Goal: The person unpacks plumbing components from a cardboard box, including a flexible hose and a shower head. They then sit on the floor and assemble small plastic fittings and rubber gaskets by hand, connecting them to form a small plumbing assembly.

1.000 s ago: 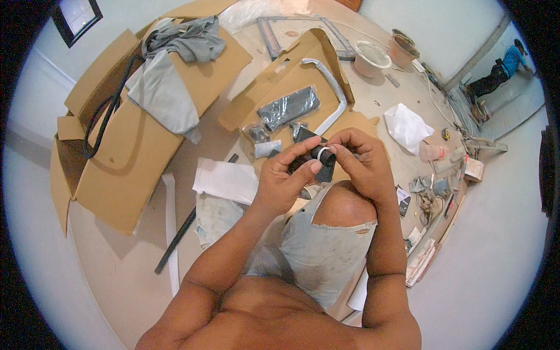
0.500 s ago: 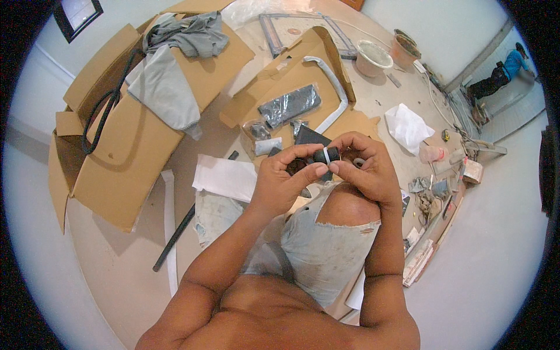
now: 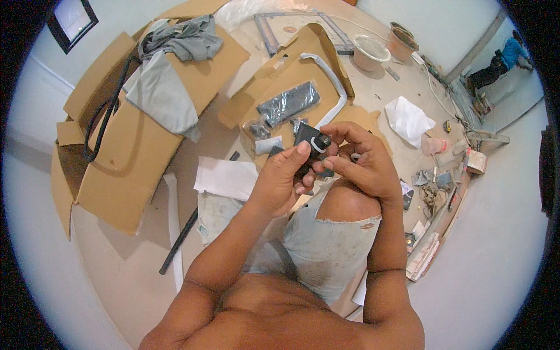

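Note:
Above my bent right knee, both hands meet around a small black cylindrical fitting (image 3: 322, 140) with a white ring around it. The fitting stands tilted, its ribbed dark end upward. My left hand (image 3: 278, 179) is closed on its lower part, thumb raised along the side. My right hand (image 3: 368, 165) pinches it from the other side, fingertips at the ring and upper end. A small grey ring (image 3: 355, 157) shows among my right fingers; how it is held is hard to see. Behind the fitting, a flat black piece (image 3: 304, 133) lies on the cardboard.
Opened cardboard (image 3: 245, 111) ahead bears a plastic-wrapped dark part (image 3: 289, 103) and a wrapped bent tube (image 3: 334, 81). A large box (image 3: 146, 169) with grey cloths stands left, near a black tube (image 3: 179, 240). White paper (image 3: 408, 121) and tools lie right. A person (image 3: 504, 64) works far right.
The fitting has turned from lying sideways to more upright, and sits slightly higher and left. My left thumb has lifted, and my right fingers have shifted around the fitting.

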`<state>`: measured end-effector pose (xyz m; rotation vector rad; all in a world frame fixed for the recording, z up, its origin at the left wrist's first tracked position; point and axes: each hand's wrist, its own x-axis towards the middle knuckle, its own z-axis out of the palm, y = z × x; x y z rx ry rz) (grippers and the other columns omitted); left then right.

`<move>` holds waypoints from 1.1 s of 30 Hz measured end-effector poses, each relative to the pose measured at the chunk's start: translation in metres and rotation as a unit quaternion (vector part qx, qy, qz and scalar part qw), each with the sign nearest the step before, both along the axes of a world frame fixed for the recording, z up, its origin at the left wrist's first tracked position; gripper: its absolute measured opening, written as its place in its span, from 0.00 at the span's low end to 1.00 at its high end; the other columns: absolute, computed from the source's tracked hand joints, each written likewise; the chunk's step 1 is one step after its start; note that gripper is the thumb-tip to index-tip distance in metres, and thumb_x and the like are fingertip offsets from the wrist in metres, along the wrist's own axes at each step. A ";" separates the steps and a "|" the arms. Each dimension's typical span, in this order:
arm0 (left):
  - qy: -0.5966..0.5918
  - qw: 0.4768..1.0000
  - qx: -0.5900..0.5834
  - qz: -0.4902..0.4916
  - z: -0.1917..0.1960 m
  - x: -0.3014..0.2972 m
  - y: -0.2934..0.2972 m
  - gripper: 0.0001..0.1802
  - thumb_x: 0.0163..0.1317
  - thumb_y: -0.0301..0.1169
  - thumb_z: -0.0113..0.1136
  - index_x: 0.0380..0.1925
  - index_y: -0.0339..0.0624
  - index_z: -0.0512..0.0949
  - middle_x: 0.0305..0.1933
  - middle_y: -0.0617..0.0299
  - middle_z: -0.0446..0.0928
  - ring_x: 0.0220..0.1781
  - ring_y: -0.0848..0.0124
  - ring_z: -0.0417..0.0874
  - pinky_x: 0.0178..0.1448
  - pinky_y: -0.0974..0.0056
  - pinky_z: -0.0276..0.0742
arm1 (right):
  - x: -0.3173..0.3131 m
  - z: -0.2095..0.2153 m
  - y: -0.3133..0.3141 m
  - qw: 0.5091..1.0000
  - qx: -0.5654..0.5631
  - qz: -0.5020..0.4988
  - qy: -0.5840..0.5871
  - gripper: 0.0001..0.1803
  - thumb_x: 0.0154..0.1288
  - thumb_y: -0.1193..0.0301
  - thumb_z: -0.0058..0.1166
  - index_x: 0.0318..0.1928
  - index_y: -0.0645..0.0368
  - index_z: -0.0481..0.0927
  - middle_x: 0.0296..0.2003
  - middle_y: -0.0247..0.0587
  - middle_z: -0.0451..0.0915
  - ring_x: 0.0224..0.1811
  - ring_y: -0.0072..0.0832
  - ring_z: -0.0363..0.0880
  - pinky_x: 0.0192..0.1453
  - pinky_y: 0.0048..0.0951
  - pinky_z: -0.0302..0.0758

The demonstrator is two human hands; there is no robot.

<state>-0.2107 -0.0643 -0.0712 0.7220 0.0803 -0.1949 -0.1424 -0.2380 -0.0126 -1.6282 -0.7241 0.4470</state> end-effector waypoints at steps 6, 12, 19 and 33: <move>0.017 0.992 -0.109 -0.058 -0.003 0.002 -0.002 0.24 0.73 0.50 0.48 0.43 0.38 0.77 0.30 0.64 0.79 0.24 0.80 0.74 0.21 0.78 0.65 | 0.005 -0.004 0.001 0.998 -0.036 -0.020 -0.055 0.26 0.60 0.71 0.63 0.59 0.58 0.74 0.34 0.30 0.76 0.35 0.15 0.75 0.37 0.19 0.72; 0.005 0.969 -0.214 -0.125 -0.011 0.012 0.004 0.25 0.73 0.49 0.44 0.40 0.37 0.78 0.30 0.61 0.79 0.23 0.76 0.74 0.21 0.76 0.66 | 0.005 -0.004 0.001 0.991 -0.038 -0.039 -0.119 0.27 0.57 0.68 0.66 0.58 0.58 0.75 0.46 0.36 0.78 0.46 0.26 0.77 0.50 0.28 0.73; 0.022 0.970 -0.209 -0.119 -0.015 0.013 0.000 0.21 0.73 0.48 0.44 0.38 0.41 0.76 0.30 0.58 0.79 0.23 0.73 0.77 0.20 0.74 0.67 | 0.008 -0.005 0.002 0.991 -0.028 -0.003 -0.131 0.19 0.57 0.67 0.65 0.49 0.60 0.80 0.42 0.39 0.78 0.46 0.28 0.77 0.50 0.29 0.73; -0.044 0.999 0.015 -0.026 -0.018 0.006 -0.006 0.20 0.72 0.49 0.51 0.41 0.41 0.75 0.31 0.62 0.78 0.23 0.79 0.74 0.22 0.77 0.65 | 0.006 -0.002 0.002 0.974 -0.102 -0.060 -0.192 0.13 0.57 0.66 0.66 0.35 0.63 0.80 0.28 0.40 0.77 0.29 0.28 0.76 0.33 0.28 0.72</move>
